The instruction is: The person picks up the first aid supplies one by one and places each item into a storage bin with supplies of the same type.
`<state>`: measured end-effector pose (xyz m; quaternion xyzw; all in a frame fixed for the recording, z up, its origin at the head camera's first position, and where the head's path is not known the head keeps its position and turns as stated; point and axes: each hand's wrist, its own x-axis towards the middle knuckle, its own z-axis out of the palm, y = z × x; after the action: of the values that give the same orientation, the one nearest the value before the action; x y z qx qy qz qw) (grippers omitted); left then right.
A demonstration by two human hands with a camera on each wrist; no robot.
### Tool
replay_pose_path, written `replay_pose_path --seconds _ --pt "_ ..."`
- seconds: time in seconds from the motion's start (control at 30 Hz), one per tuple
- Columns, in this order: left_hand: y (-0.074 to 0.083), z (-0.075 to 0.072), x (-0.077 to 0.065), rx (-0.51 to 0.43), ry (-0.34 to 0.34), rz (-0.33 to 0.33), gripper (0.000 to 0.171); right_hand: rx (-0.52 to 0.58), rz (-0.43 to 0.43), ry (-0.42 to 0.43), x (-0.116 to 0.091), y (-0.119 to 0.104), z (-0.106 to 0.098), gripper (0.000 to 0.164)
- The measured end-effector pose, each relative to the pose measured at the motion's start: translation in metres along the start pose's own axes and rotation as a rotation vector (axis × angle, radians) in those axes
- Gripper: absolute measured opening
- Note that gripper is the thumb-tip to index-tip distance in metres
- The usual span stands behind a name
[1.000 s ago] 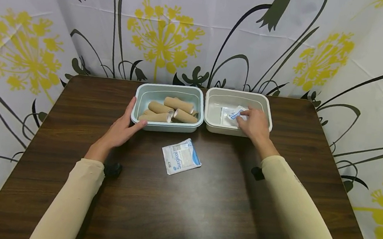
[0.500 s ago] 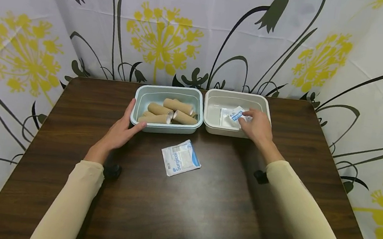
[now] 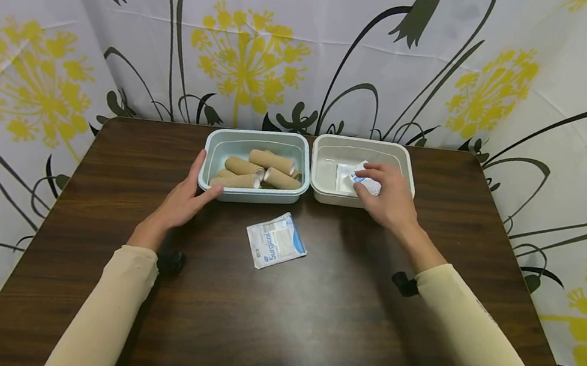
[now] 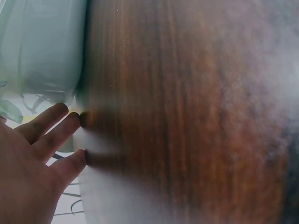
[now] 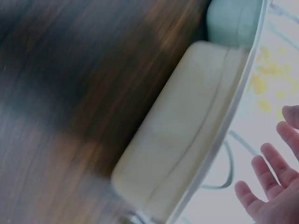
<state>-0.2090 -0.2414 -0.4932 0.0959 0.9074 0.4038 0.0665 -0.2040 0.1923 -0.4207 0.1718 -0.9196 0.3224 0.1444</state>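
Note:
My left hand (image 3: 178, 203) rests at the left end of a pale blue plastic tub (image 3: 248, 196), fingers along its side and thumb at its front rim. Several brown cardboard tubes (image 3: 272, 161) lie in that tub. Over the off-white tub (image 3: 335, 198) hovers my right hand (image 3: 392, 200), thumb and fingers apart. Beneath its fingers lie small white packets with blue print (image 3: 345, 178), partly covered by the hand. In the right wrist view the right hand (image 5: 275, 186) shows loosely bent fingers and nothing held, above the tub's rim.
A flat white-and-blue packet printed "Surgical" (image 3: 276, 241) lies on the dark wood table (image 3: 278, 320) in front of the tubs. Both tubs stand side by side near the table's back edge. Behind them hangs a white curtain (image 3: 341, 49) with yellow and grey flowers.
The right hand has parted its thumb and fingers from a small packet it pinched, which now lies in the off-white tub. Its forearm has shifted slightly right. The left hand stays put.

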Motion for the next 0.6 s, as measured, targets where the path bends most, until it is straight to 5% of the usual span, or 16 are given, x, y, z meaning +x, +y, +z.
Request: replay_pose_path --seconds 0.17,0.33,0.6 --pt "-0.001 0.001 0.000 -0.003 0.006 0.008 0.088 0.002 -0.254 -0.029 -0.009 -0.025 0.011 0.023" --pt "-0.002 0.001 0.001 -0.001 0.011 0.011 0.089 -0.027 -0.431 -0.212 -0.020 -0.051 0.027 0.026" --pt "-0.001 0.001 0.001 -0.004 0.011 0.008 0.089 -0.175 -0.462 -0.626 -0.037 -0.058 0.071 0.055"
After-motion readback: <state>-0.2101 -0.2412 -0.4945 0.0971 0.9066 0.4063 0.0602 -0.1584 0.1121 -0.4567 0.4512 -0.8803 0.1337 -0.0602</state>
